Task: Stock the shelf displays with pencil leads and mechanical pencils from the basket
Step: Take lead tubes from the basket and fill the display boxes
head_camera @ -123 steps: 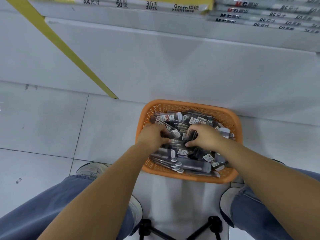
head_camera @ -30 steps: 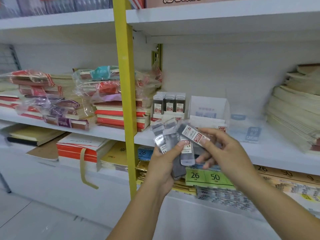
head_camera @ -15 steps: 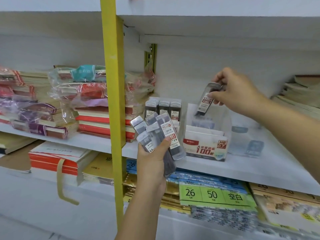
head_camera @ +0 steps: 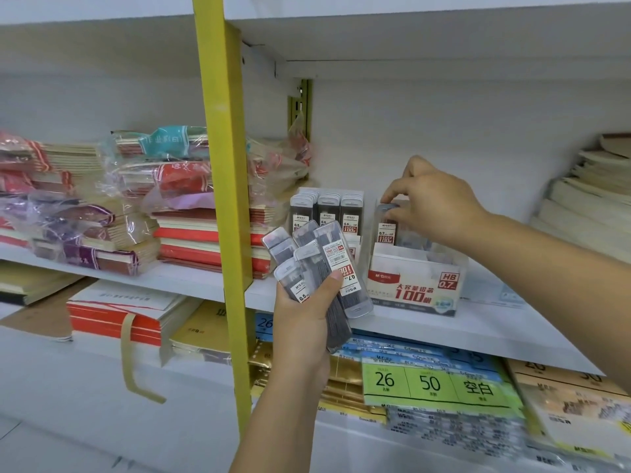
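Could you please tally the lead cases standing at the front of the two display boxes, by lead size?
0.5 cases, front row: 3
0.7 case, pinched by the right hand in the 0.7 display box: 1
Total: 4

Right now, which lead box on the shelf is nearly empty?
The white HB 0.7 box on the right, where the right hand holds one case. The 0.5 box beside it is packed full.
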`<action>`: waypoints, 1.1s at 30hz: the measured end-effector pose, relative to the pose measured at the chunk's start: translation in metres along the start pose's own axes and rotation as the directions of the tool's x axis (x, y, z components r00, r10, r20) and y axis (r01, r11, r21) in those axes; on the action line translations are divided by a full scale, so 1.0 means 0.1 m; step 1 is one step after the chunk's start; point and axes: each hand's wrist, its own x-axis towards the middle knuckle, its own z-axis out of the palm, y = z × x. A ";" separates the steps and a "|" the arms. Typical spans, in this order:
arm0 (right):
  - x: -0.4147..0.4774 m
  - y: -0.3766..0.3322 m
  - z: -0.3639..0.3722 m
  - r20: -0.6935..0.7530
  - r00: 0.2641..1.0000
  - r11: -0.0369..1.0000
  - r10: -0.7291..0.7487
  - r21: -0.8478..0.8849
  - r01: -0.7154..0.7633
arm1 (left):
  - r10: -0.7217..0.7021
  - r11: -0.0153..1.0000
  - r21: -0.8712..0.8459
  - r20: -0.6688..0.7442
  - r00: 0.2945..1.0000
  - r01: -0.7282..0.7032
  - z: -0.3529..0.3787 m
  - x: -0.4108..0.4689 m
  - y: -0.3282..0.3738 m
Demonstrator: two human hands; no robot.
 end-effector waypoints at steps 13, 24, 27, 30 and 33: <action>-1.05 -0.57 -0.22 0.075 0.996 0.792 0.053 0.604 -0.088 | 0.038 0.997 -0.075 0.096 0.995 -0.030 0.06 -0.12 0.09; -1.15 -0.60 -0.25 0.183 0.937 0.426 0.296 0.853 -0.301 | 0.008 0.999 -0.046 0.013 1.000 -0.008 0.02 -0.14 0.09; -0.86 -0.34 -0.47 0.047 0.937 0.468 0.346 0.857 -0.215 | 0.014 0.999 -0.050 -0.018 1.000 -0.015 -0.02 -0.09 0.08; -0.56 -0.09 -0.62 -0.098 0.959 0.647 0.265 0.756 -0.101 | 0.004 0.999 -0.036 -0.030 1.000 -0.005 -0.02 -0.07 0.07; -0.37 0.04 -0.64 -0.153 0.977 0.814 0.149 0.580 -0.033 | -0.003 1.000 -0.028 -0.027 1.000 0.002 -0.01 -0.06 0.06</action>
